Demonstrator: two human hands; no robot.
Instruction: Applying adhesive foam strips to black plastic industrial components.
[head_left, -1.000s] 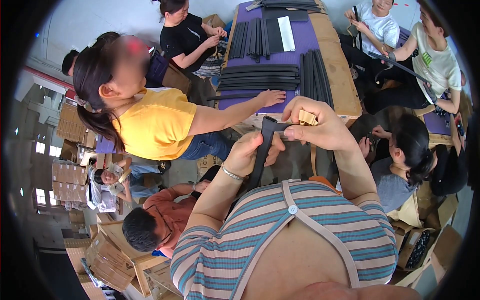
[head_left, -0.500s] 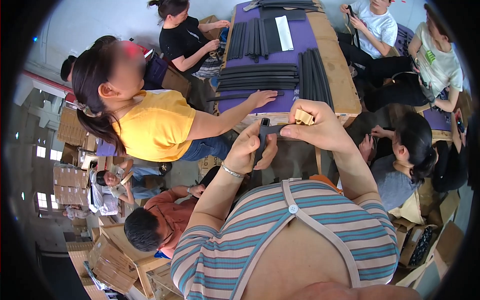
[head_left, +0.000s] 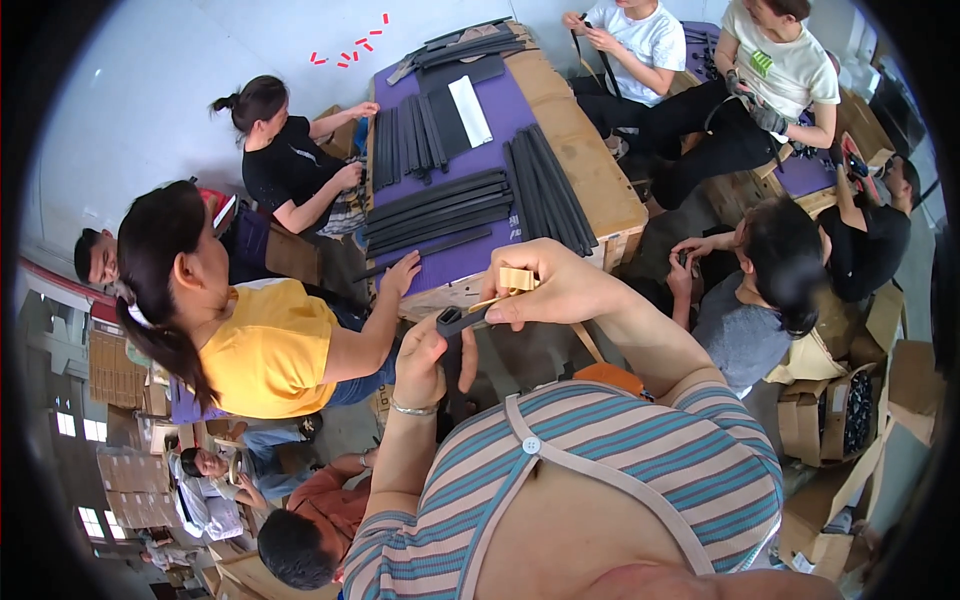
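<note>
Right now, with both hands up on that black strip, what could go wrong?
The left hand grips only the end of the black strip, so it might slip free. The right hand also pinches a small tan tape piece, which could drop or stick badly. A co-worker's hand rests on the purple table close ahead, so a swinging strip could hit it.

The lower part of the black strip [head_left: 455, 345] is hidden behind the left hand [head_left: 425, 360], the right hand [head_left: 555, 290] covers most of a small tan piece [head_left: 517, 278], too small to identify.
</note>
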